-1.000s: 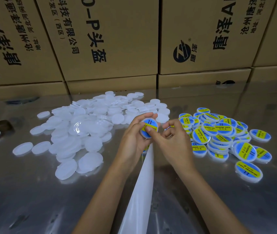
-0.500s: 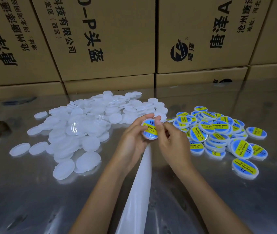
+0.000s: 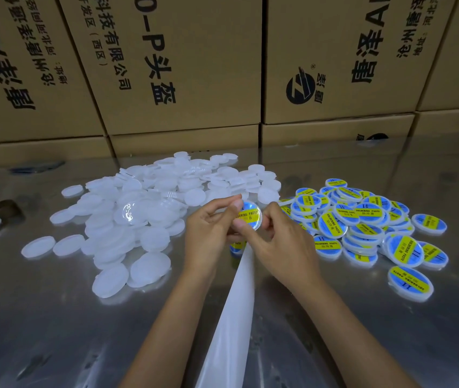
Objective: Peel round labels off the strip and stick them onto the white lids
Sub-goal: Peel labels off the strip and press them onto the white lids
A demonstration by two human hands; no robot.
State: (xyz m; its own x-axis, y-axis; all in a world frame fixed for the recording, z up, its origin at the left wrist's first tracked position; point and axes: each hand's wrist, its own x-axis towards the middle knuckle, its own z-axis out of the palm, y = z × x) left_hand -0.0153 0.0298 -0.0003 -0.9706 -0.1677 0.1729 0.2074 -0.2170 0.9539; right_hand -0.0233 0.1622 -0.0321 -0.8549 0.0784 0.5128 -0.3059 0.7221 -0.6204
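Together, left hand [image 3: 208, 233] and right hand [image 3: 284, 242] fingers pinch a round lid [image 3: 247, 218], its glossy blue-yellow label facing up.

a shiny metal table [image 3: 54, 331] is carrying everything. a heap of plain white lids [image 3: 138, 219] is lying on its left half, and a pile of labelled lids [image 3: 362, 228] is sitting on the right. a white strip [image 3: 231, 317] is running down the middle. cardboard boxes [image 3: 183, 65] are standing along the far edge.
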